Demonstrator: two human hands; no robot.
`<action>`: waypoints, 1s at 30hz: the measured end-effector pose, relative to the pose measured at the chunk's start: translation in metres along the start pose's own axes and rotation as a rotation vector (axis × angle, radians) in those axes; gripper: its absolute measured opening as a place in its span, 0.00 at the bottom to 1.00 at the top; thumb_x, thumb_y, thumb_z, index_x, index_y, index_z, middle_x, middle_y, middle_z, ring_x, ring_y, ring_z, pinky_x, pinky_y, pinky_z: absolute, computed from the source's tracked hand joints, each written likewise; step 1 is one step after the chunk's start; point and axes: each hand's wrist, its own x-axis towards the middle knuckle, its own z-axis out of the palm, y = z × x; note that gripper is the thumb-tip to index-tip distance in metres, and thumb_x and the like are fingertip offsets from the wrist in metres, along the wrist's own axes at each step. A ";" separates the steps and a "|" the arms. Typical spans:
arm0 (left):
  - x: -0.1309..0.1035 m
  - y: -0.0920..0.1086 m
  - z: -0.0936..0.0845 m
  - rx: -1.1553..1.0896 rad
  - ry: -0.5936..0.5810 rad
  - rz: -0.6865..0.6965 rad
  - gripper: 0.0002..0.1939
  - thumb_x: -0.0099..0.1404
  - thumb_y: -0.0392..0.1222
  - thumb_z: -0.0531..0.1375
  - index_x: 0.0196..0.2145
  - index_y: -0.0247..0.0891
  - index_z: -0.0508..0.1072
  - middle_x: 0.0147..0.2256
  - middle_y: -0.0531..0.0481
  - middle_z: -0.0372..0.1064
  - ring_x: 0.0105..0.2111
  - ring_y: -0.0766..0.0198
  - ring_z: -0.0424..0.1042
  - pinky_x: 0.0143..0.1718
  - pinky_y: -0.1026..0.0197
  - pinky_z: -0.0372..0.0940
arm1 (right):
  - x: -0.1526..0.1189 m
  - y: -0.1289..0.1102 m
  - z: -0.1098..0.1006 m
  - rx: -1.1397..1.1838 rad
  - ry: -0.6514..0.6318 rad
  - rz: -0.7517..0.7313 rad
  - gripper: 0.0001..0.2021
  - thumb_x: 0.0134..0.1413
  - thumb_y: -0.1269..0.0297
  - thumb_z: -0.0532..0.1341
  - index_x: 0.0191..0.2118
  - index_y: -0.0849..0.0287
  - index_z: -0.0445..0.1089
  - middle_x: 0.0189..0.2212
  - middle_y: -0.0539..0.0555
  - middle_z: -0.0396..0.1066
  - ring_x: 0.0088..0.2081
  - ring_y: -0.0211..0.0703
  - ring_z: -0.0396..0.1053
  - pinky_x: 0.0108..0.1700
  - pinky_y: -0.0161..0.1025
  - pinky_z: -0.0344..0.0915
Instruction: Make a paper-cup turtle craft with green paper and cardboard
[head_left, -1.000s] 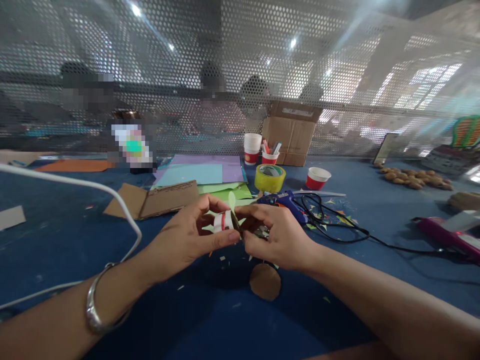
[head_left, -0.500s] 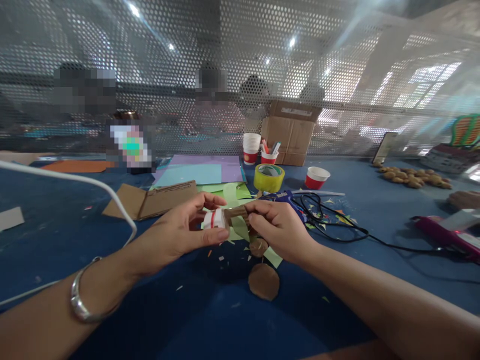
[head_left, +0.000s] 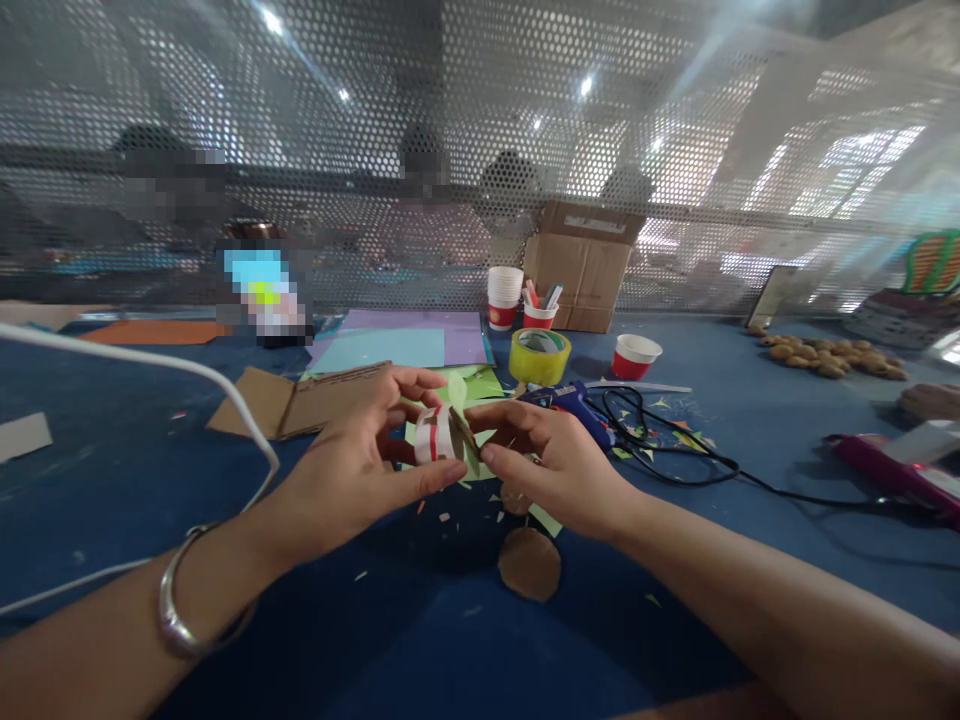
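My left hand, with a silver bangle at the wrist, is closed round a small white paper cup piece with a red stripe. My right hand pinches a brown cardboard piece at the cup's right end, with a pale green paper leaf shape standing up from it. Whether cardboard and cup are joined cannot be seen. Below my right hand lie a round cardboard disc and a smaller disc, partly covered. A blue glue gun lies just behind the right hand.
Yellow tape, a red-and-white cup, stacked cups and a cardboard box stand behind. Folded cardboard lies left, near a white cable. A black cord runs right to a purple device. Paper scraps are scattered about.
My right hand has turned the cardboard piece from lengthwise to edge-on against the cup. The green leaf now points upward. My left hand has tilted the cup slightly and shifted a little right.
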 end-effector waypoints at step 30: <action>0.013 0.010 -0.009 -0.675 0.182 -0.285 0.13 0.62 0.42 0.68 0.43 0.39 0.73 0.38 0.50 0.73 0.36 0.61 0.75 0.38 0.57 0.76 | 0.008 0.018 -0.006 -0.034 -0.006 0.316 0.04 0.55 0.68 0.63 0.36 0.59 0.74 0.22 0.49 0.74 0.20 0.35 0.71 0.19 0.30 0.65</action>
